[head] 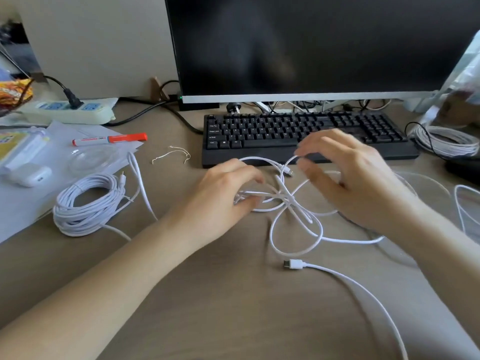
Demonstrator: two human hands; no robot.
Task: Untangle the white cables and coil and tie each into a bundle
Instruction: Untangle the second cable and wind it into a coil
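A tangle of white cables [291,201] lies on the brown desk in front of the keyboard, its loops crossing each other. My left hand [220,190] grips strands at the tangle's left side, fingers curled round them. My right hand [348,175] hovers over the right side and pinches a cable loop near its small plug [288,171] between thumb and fingertips. A loose white USB plug [293,264] lies nearer me, its cable running off to the lower right. A coiled white cable bundle [85,203] sits at the left.
A black keyboard [298,133] and monitor [311,48] stand behind the tangle. Twist ties [172,153] lie left of the keyboard. Papers, a red marker [109,139], an earbud case and a power strip [67,110] fill the left. Another grey-white coil [446,141] sits at the right.
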